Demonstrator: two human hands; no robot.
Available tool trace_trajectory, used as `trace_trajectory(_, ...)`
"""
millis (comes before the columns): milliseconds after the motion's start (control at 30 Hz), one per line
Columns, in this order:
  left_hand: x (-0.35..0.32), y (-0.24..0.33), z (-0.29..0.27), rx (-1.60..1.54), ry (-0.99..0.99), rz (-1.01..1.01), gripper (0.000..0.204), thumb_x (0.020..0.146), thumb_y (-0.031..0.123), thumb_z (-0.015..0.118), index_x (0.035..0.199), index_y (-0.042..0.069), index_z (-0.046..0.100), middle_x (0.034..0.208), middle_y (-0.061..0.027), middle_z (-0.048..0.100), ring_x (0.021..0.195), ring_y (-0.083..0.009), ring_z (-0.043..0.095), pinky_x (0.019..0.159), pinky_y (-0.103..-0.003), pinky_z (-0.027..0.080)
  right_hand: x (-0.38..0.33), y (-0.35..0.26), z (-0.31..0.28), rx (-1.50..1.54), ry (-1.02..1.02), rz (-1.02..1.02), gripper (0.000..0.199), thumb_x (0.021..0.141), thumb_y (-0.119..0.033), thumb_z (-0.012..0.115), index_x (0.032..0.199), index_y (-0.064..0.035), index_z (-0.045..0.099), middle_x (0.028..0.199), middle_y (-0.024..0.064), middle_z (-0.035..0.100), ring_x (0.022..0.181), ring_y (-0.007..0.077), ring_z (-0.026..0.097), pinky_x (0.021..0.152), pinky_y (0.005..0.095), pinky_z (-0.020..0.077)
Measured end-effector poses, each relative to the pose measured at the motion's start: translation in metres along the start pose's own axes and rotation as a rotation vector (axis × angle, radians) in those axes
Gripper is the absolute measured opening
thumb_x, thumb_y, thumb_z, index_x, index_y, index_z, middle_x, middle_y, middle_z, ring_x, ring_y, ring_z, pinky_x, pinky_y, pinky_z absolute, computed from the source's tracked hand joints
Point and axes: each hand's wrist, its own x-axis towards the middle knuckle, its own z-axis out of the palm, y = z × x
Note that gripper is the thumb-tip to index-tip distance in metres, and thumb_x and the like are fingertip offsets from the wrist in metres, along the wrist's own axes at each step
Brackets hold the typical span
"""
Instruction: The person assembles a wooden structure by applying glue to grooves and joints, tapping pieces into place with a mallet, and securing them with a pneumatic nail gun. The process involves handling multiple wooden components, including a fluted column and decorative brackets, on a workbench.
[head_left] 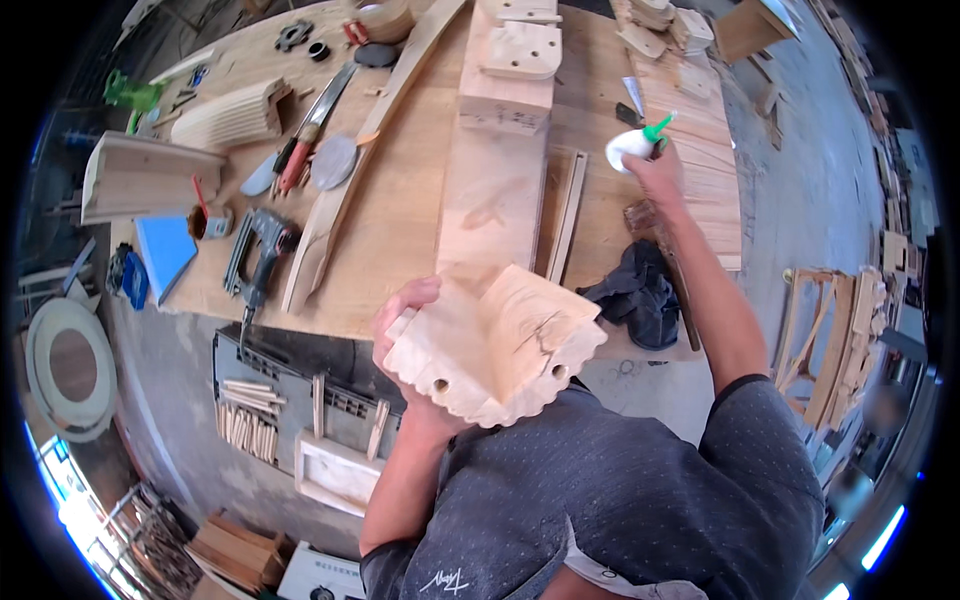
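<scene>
Workshop clutter covers a broad wooden workbench [410, 215] seen from the head camera. Near the person's chest, the left hand [405, 325] grips a carved wooden block [500, 345] with a scalloped edge and dowel holes, held up off the bench's near edge. Far across the bench, the right hand [655, 175] closes around a white glue bottle [632, 143] with a green nozzle, beside a stack of thin slats [700, 140]. A dark cloth [635, 295] lies under that forearm; a nail gun [258, 255] rests to the left.
</scene>
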Motion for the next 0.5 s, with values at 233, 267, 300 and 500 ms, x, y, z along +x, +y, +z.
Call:
trace_trajectory(233,-0.001,-0.023,-0.028,0.175,-0.137,0.084,0.102,0.072,0.037,0.086,0.149,0.000,0.031,0.135,-0.0203,0.050,0.128,-0.0348,0.049,0.107,-0.047,0.040,0.020,0.046,0.031,-0.432,0.130,-0.003,0.067,0.076,-0.034,0.081,0.130,-0.0019,0.059,0.121,0.0229,0.068,0.115,0.0390,0.065,0.098,0.0460,0.0505)
trace_trajectory(267,-0.002,-0.028,-0.038,0.193,-0.118,0.080,0.103,0.070,0.039,0.087,0.148,-0.001,0.032,0.135,-0.0208,0.050,0.127,-0.0355,0.049,0.107,-0.047,0.040,0.018,0.045,0.036,-0.523,0.052,0.074,0.068,0.076,-0.033,0.081,0.131,-0.0005,0.058,0.121,0.0242,0.068,0.116,0.0384,0.065,0.099,0.0456,0.0501)
trace_trajectory(300,-0.002,-0.030,-0.046,0.202,-0.086,0.057,0.101,0.072,0.038,0.085,0.147,-0.003,0.032,0.134,-0.0209,0.050,0.126,-0.0353,0.049,0.107,-0.046,0.039,0.016,0.044,0.035,-0.625,-0.018,0.148,0.068,0.076,-0.032,0.080,0.132,0.0010,0.058,0.121,0.0254,0.068,0.117,0.0378,0.065,0.100,0.0452,0.0497)
trace_trajectory(500,0.054,-0.085,-0.126,0.452,0.106,-0.158,0.035,0.092,0.008,0.067,0.124,-0.002,0.056,0.108,-0.0131,0.059,0.096,-0.0215,0.060,0.088,-0.034,0.050,-0.026,0.072,0.020,-0.330,0.123,0.101,0.062,0.083,-0.025,0.077,0.134,0.0037,0.056,0.118,0.0215,0.069,0.111,0.0273,0.067,0.099,0.0388,0.0512)
